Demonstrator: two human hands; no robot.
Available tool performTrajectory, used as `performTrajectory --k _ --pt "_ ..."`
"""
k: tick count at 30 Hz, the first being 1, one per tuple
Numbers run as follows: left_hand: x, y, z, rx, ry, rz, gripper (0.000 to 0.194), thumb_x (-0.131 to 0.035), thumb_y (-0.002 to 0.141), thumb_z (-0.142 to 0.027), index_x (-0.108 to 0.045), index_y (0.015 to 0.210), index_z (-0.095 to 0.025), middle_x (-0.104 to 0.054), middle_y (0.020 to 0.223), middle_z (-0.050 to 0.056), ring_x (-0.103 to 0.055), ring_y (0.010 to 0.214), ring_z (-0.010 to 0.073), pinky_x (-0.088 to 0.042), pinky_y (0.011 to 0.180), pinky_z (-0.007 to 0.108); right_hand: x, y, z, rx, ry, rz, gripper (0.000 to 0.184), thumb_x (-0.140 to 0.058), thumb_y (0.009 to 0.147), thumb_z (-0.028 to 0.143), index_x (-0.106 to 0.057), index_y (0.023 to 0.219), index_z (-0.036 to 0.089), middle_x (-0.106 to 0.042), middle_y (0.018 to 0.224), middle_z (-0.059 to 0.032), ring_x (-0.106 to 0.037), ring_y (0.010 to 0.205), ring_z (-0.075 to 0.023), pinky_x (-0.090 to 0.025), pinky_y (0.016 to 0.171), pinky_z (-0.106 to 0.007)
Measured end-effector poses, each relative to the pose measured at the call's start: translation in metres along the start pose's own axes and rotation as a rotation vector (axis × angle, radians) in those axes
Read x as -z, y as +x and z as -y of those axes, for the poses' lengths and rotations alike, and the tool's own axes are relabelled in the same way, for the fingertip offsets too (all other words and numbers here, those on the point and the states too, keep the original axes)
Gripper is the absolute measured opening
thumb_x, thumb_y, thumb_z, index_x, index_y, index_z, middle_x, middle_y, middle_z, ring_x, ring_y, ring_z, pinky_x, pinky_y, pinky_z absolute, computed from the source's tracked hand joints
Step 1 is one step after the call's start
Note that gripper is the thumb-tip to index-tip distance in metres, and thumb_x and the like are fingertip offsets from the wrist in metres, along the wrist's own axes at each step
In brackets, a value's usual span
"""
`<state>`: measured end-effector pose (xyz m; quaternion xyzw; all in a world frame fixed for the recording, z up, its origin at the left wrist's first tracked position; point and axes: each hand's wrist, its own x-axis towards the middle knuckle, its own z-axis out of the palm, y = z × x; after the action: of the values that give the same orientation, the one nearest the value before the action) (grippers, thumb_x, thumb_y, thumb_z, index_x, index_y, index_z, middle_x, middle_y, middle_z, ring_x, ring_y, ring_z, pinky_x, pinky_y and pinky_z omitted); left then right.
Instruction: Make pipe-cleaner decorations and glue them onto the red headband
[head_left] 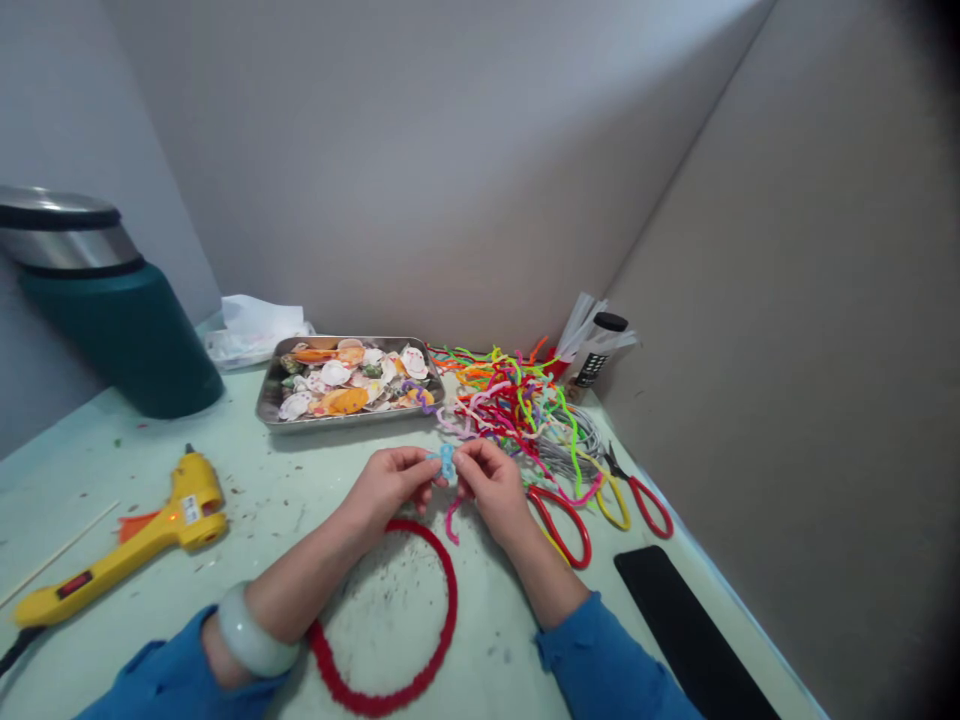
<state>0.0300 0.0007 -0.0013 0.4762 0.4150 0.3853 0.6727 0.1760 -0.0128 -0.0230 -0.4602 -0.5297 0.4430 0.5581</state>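
Observation:
Between my two hands is a small light-blue bent pipe cleaner (447,461), looped into a compact shape. My left hand (397,478) pinches its left side with thumb and fingertips. On the other side, my right hand (491,482) grips it the same way. Below them a red fuzzy ring (452,600) lies flat on the table, partly covered by my left forearm. A short pink pipe cleaner (451,522) rests just under my fingers. Beyond my right hand spreads a tangled heap of coloured pipe cleaners (510,400).
A metal tray (360,425) of seashells stands at the back. To the left are a yellow glue gun (142,545), a thin stick (60,553) and a green bottle (120,335). Red-handled scissors (649,505), a black flat object (686,630) and a black-capped container (596,350) are at right.

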Motion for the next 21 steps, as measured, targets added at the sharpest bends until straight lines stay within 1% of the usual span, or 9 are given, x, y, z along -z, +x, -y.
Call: performTrajectory --k 2,4,5,7,10,12,16,19,21 --pt "-0.001 0.000 -0.001 -0.012 0.021 -0.039 0.028 -0.071 0.063 -0.038 -0.061 0.066 -0.012 -0.059 0.052 0.000 -0.045 0.039 0.0076 -0.039 0.041 0.021 -0.001 -0.002 0.000 0.109 -0.115 -0.079 0.013 -0.058 0.080 0.032 -0.055 0.079 0.019 -0.053 0.063 0.0033 -0.047 0.052 -0.0103 -0.038 0.050 -0.023" --pt "-0.002 0.000 -0.001 -0.041 0.065 -0.086 0.027 -0.069 0.064 -0.038 -0.062 0.063 -0.012 -0.055 0.046 -0.002 -0.043 0.038 0.0078 -0.037 0.041 0.020 -0.002 -0.005 0.001 0.245 -0.300 -0.136 0.009 -0.057 0.082 0.028 -0.056 0.080 0.019 -0.056 0.073 0.0002 -0.050 0.062 -0.0121 -0.040 0.057 -0.024" --pt "-0.002 0.001 0.000 -0.060 0.094 -0.105 0.027 -0.068 0.065 -0.039 -0.062 0.063 -0.012 -0.053 0.044 -0.002 -0.043 0.037 0.0079 -0.035 0.041 0.020 -0.002 -0.007 0.002 0.299 -0.393 -0.140 0.008 -0.055 0.082 0.026 -0.057 0.079 0.019 -0.057 0.075 -0.0009 -0.051 0.065 -0.0129 -0.040 0.060 -0.025" --pt "-0.001 0.002 0.002 -0.103 0.168 -0.131 0.027 -0.065 0.066 -0.040 -0.063 0.063 -0.013 -0.051 0.041 -0.003 -0.041 0.037 0.0082 -0.032 0.041 0.020 -0.003 -0.010 0.004 0.357 -0.533 -0.123 0.009 -0.053 0.084 0.024 -0.058 0.078 0.019 -0.057 0.076 -0.0023 -0.051 0.066 -0.0135 -0.040 0.061 -0.025" --pt "0.001 0.003 0.007 -0.183 0.296 -0.157 0.027 -0.063 0.069 -0.040 -0.067 0.069 -0.014 -0.050 0.041 -0.004 -0.041 0.039 0.0093 -0.029 0.041 0.020 -0.003 -0.012 0.005 0.371 -0.643 -0.125 0.010 -0.051 0.085 0.024 -0.058 0.081 0.019 -0.059 0.079 -0.0038 -0.051 0.063 -0.0136 -0.039 0.060 -0.026" --pt "0.002 0.004 0.011 -0.247 0.378 -0.171 0.026 -0.062 0.071 -0.039 -0.071 0.075 -0.015 -0.056 0.046 -0.002 -0.044 0.042 0.0106 -0.030 0.042 0.020 -0.003 -0.012 0.005 0.373 -0.691 -0.128 0.010 -0.051 0.085 0.024 -0.058 0.082 0.019 -0.060 0.081 -0.0044 -0.051 0.062 -0.0138 -0.040 0.060 -0.027" --pt "0.003 0.003 0.014 -0.355 0.522 -0.177 0.025 -0.057 0.076 -0.035 -0.074 0.085 -0.018 -0.069 0.066 0.001 -0.056 0.057 0.0145 -0.037 0.050 0.020 -0.004 -0.012 0.004 0.377 -0.739 -0.133 0.009 -0.051 0.085 0.024 -0.059 0.083 0.019 -0.061 0.081 -0.0046 -0.053 0.064 -0.0144 -0.040 0.062 -0.027" --pt "0.002 0.000 0.013 -0.387 0.575 -0.167 0.025 -0.055 0.078 -0.031 -0.074 0.089 -0.019 -0.073 0.078 0.002 -0.061 0.068 0.0173 -0.042 0.060 0.022 -0.005 -0.012 0.004 0.360 -0.744 -0.139 0.008 -0.051 0.084 0.022 -0.059 0.083 0.018 -0.061 0.081 -0.0040 -0.054 0.064 -0.0139 -0.041 0.061 -0.026" --pt "0.001 -0.001 0.012 -0.389 0.589 -0.163 0.025 -0.054 0.078 -0.029 -0.074 0.089 -0.019 -0.073 0.083 0.003 -0.063 0.072 0.0184 -0.044 0.065 0.023 -0.005 -0.012 0.003 0.348 -0.749 -0.143 0.007 -0.052 0.083 0.020 -0.059 0.083 0.018 -0.060 0.080 -0.0032 -0.053 0.061 -0.0130 -0.040 0.060 -0.026"
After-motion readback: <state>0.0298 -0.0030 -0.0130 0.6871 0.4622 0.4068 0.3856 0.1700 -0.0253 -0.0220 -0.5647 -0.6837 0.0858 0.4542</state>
